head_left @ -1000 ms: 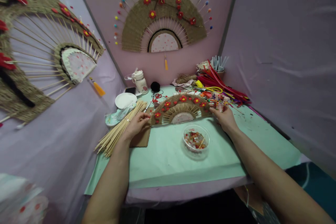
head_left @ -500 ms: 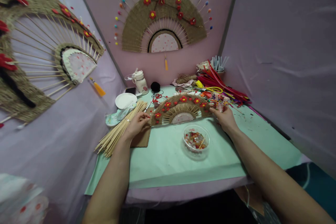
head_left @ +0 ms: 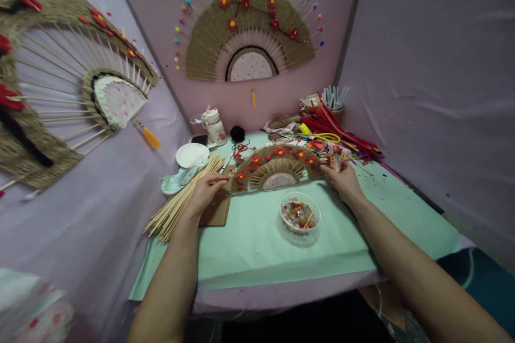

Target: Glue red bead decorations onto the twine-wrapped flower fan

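A small woven half-round fan [head_left: 265, 163] with red felt flowers and a pale centre stands tilted on the green table cover, between my hands. At its left end my left hand [head_left: 206, 192] has its thumb and fingers pinched together by a red bead tip of the fan. My right hand [head_left: 344, 179] grips the opposite end between thumb and fingers. In front of the fan sits a clear round plastic bowl [head_left: 301, 214] holding small red and orange beads and bits.
Thin wooden sticks [head_left: 183, 201] lie over a brown board [head_left: 219, 213] at left, near a white plate [head_left: 192, 155]. Behind are a white bottle [head_left: 214, 127], black yarn [head_left: 237, 133] and red pipe cleaners [head_left: 341, 131]. Larger fans hang on the back [head_left: 205, 43] and left walls.
The left-hand fingers have straightened slightly and shifted a little at the fan's end. The fan and my right hand stay nearly still; the view has moved very slightly.
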Demonstrator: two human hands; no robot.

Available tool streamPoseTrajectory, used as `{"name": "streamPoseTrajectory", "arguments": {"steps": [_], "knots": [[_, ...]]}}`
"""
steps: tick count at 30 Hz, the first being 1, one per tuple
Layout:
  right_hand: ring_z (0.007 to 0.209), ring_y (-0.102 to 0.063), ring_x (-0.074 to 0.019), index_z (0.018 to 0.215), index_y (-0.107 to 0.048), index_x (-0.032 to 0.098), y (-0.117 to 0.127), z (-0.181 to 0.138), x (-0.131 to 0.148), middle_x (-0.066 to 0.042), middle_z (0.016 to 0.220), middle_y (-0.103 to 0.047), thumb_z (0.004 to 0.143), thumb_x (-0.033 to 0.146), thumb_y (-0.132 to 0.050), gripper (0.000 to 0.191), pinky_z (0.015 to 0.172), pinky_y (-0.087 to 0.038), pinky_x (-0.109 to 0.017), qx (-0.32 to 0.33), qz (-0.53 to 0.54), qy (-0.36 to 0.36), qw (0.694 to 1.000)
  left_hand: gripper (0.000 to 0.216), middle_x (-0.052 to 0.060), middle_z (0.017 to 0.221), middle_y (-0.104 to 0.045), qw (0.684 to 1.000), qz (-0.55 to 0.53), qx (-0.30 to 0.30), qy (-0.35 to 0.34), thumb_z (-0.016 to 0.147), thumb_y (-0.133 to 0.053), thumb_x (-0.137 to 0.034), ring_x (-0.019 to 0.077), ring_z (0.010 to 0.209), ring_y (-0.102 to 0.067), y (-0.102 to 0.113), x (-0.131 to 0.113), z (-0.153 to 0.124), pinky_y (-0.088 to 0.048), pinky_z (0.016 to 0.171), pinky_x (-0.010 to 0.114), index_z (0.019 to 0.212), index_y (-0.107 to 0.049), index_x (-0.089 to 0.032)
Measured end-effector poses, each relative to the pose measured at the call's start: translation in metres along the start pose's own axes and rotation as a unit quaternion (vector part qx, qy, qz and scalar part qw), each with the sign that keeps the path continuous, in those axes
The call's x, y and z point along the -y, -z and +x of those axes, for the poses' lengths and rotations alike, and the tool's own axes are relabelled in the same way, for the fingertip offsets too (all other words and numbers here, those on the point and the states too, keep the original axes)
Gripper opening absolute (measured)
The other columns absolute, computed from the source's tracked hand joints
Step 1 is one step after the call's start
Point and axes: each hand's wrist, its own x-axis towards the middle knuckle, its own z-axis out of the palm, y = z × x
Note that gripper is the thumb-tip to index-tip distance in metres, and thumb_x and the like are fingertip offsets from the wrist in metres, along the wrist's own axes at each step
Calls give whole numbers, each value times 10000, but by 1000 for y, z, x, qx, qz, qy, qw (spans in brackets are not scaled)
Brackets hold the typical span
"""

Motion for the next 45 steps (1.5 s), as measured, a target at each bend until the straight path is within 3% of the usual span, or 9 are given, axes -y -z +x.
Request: {"name": "streamPoseTrajectory", "arguments": {"steps": [9,23,31,45], "knots": [[844,-674,-260,875,-661,207,0,-1,1,-60,895,-738,589,357,-763,339,814,-536,-407,-11,-12,-1,1000,238,67,953,-752,999,21,-23,19,709,-680,-369,248,935,-659,-3,-2,-1,-472,901,379,869,-771,-218],[876,-669,-252,925,-658,185,1,1,-4,-74,957,-729,589,366,-762,396,852,-516,-419,-4,-5,-5,1000,294,82,938,-753,998,-9,-34,52,676,-711,-389,240,906,-669,-5,-10,-3,-490,864,359,869,-757,-173],[878,-672,-270,891,-657,203,0,0,-1,-77,936,-729,583,354,-766,360,845,-522,-429,-11,-3,-4,1000,653,27,770,-705,993,-99,-23,57,662,-742,-377,167,723,-644,-5,-5,-3,-486,710,298,1234,-522,-154],[878,-673,-271,893,-659,197,0,0,-1,-79,939,-731,575,358,-772,374,851,-522,-430,-7,7,-6,1000,755,25,781,-705,994,-96,-40,46,665,-739,-364,164,761,-645,-8,-3,-3,-465,771,303,1315,-415,-160]]}}
